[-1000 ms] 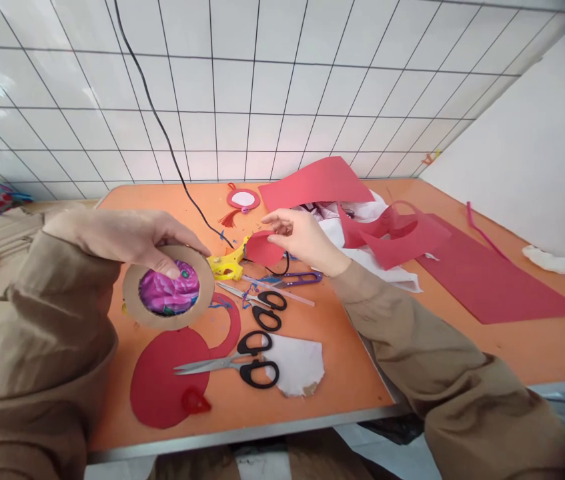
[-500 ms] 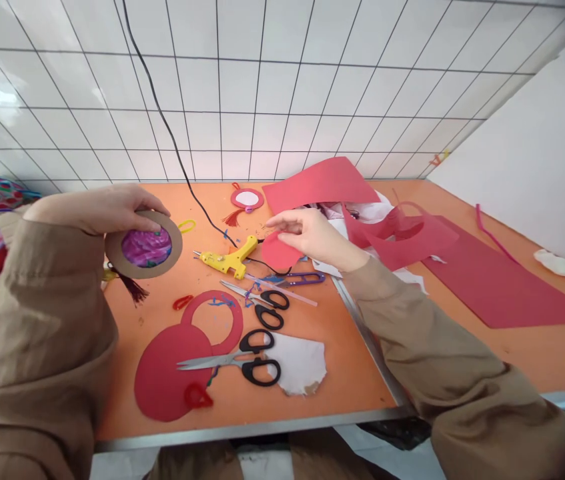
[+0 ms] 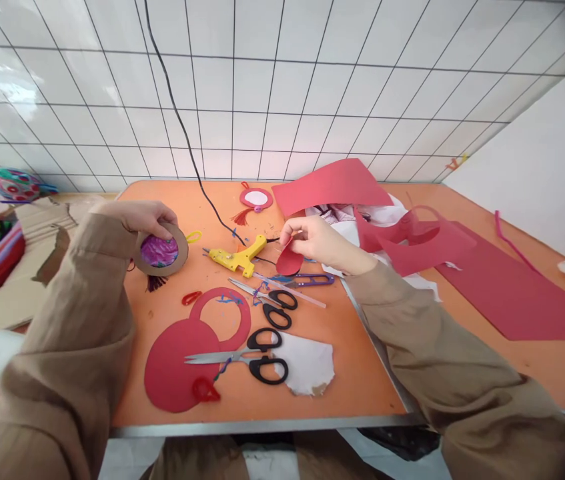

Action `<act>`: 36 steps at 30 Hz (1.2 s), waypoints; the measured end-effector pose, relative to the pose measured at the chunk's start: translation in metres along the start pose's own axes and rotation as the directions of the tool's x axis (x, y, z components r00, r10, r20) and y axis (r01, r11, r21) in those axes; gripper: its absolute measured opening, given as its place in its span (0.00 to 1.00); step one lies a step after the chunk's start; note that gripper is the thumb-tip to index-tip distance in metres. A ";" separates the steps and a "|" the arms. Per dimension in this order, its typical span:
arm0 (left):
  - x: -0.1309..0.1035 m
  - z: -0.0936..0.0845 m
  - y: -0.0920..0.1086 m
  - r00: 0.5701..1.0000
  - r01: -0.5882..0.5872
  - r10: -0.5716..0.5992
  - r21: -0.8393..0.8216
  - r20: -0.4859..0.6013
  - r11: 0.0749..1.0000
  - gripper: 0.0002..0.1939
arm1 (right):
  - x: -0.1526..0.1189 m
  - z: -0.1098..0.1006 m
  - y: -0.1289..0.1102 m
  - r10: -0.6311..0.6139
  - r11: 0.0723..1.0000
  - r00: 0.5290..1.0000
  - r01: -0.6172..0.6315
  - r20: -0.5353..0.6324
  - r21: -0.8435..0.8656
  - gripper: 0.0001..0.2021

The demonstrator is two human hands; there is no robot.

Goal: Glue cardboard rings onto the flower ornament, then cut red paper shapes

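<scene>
Your left hand (image 3: 151,220) grips the disc (image 3: 161,252) by its rim left of the glue gun (image 3: 237,257), your right hand (image 3: 312,239) pinches the red circle (image 3: 289,263) just right of it, and squeezing could crease that circle or a low sweep snag the cord (image 3: 191,150).

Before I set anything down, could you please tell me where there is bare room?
Between the white scrap and the right sleeve, and in front of the rightmost red sheet. It is crowded around the yellow glue gun, near the right hand.
</scene>
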State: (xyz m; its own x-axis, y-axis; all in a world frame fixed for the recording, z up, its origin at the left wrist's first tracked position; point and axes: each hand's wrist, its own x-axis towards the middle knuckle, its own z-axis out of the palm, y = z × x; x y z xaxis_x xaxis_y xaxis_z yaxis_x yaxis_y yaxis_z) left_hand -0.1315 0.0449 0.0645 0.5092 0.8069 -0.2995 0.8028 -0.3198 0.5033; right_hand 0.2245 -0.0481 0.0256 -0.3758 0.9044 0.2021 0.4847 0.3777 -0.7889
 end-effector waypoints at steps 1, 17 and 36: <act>0.003 0.000 -0.002 0.998 0.028 -0.028 0.001 0.058 1.000 0.13 | 0.000 0.001 0.001 -0.003 1.000 1.000 0.003 0.006 0.004 0.05; -0.031 -0.005 0.044 0.941 -0.174 -0.042 -0.587 -0.336 0.791 0.11 | -0.004 -0.017 0.009 -0.014 0.753 0.999 -0.015 -0.039 -0.658 0.10; -0.028 -0.005 0.067 0.694 -0.638 -0.279 -0.746 -0.664 0.190 0.09 | 0.051 0.059 -0.002 -0.116 0.357 0.808 0.577 0.578 -0.735 0.13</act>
State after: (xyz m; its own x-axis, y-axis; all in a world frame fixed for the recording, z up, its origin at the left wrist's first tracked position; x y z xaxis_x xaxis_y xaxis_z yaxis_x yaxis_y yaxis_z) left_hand -0.0937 0.0039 0.1107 -0.0768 0.9788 0.1900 -0.4041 -0.2048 0.8915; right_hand 0.1578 -0.0144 0.0033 -0.8163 0.5720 -0.0803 0.5365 0.8023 0.2618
